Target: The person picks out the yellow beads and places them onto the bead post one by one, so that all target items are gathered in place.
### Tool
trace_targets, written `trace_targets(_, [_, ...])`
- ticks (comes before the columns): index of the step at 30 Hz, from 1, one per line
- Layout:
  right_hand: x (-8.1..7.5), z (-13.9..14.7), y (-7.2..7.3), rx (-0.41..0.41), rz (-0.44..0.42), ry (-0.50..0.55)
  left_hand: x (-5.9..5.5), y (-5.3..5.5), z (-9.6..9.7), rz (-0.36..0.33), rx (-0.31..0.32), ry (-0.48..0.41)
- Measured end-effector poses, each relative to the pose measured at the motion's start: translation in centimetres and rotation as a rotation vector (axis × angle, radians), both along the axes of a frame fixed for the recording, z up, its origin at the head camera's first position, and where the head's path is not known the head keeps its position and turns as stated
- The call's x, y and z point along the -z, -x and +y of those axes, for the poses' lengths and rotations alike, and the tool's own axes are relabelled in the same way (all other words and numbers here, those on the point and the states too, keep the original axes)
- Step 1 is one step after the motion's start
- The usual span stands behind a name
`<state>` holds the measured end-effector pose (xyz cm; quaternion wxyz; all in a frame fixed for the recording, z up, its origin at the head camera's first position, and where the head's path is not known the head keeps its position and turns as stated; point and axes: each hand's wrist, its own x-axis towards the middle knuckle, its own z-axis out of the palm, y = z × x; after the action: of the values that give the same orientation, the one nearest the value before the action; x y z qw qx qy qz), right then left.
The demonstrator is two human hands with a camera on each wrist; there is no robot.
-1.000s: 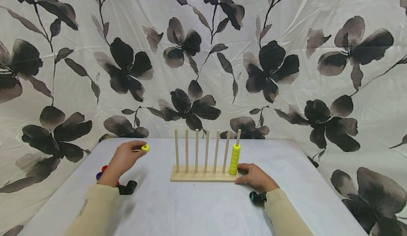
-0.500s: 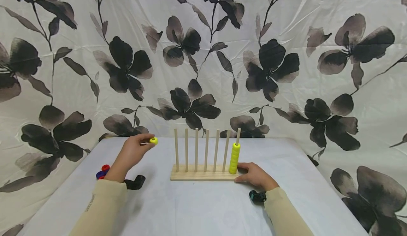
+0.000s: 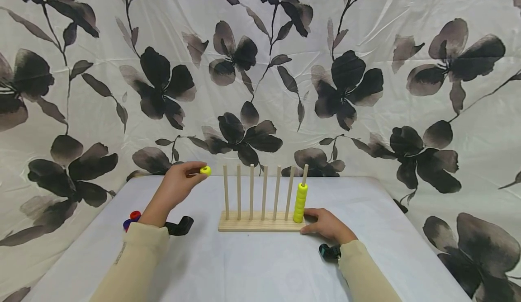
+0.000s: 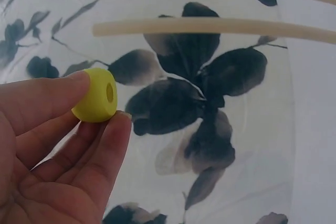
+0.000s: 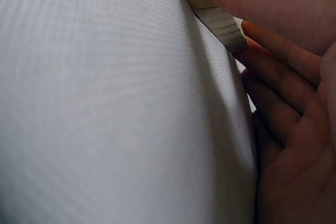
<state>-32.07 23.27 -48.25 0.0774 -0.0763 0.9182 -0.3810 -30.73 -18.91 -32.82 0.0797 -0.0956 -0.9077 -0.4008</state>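
My left hand [image 3: 178, 188] pinches a yellow bead [image 3: 206, 171] between thumb and fingers, raised left of a wooden peg rack [image 3: 260, 225]. In the left wrist view the bead's hole [image 4: 109, 92] faces the pegs [image 4: 210, 26], apart from them. Several upright pegs stand in a row on the rack, and the rightmost carries a stack of yellow beads [image 3: 300, 203], its tip showing above them. My right hand [image 3: 329, 226] grips the right end of the base, thumb at the front and fingers behind; the right wrist view shows this wooden end [image 5: 226, 27] between them.
Red and blue beads [image 3: 133, 219] lie on the white-covered table [image 3: 252, 270] at the left, partly behind my left forearm. Black cameras sit on both wrists. A floral cloth [image 3: 260, 76] hangs behind the table's far edge.
My left hand has moved right and upward with the yellow bead, closer to the leftmost peg. My right hand and the rack have stayed in place.
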Motion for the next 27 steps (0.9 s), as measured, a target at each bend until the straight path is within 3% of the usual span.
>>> trace_targets(17, [-0.3, -0.2, -0.3, 0.009, -0.011, -0.005, -3.2, -0.2, 3.9, 0.046, 0.118, -0.055])
trace_targets(27, [-0.1, -0.1, -0.1, 0.01, -0.015, -0.002, -4.2, -0.4, 6.2, 0.079, 0.173, -0.083])
